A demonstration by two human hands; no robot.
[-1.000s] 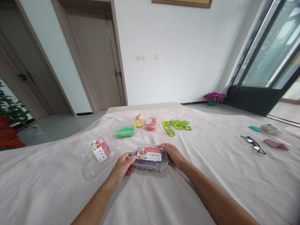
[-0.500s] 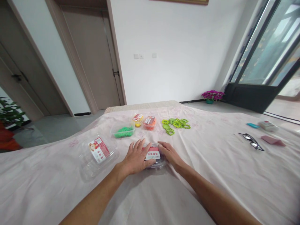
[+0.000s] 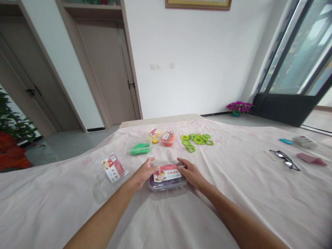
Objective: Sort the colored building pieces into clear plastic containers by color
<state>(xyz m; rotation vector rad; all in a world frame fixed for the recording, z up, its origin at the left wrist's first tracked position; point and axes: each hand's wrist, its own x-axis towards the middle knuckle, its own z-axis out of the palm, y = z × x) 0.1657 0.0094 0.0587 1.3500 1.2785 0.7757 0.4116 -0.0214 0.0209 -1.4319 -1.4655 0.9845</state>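
Note:
A clear plastic box (image 3: pixel 166 185) with a lid and a red-and-white label lies on the cloth in front of me, dark purple contents showing through it. My left hand (image 3: pixel 145 173) grips its left end, thumb on the lid's corner. At the right end, my right hand (image 3: pixel 191 173) holds it with the thumb on top and fingers along the far side. Left of my left hand is an empty-looking clear plastic container (image 3: pixel 100 185) with a labelled lid. Farther off stands an open container of green pieces (image 3: pixel 140 149).
Behind are small lidded boxes with yellow pieces (image 3: pixel 155 140) and orange pieces (image 3: pixel 168 142). Lime-green flat shapes (image 3: pixel 198 139) lie right of them. Glasses (image 3: pixel 285 160), a pink cloth (image 3: pixel 310 159), a blue item (image 3: pixel 286 141) and a white pack (image 3: pixel 305 141) lie far right on the tablecloth (image 3: pixel 246 193).
My left hand has slid left off the lid's top to the box's left end, uncovering the label. My right hand stays at the right end. The view has tilted up slightly.

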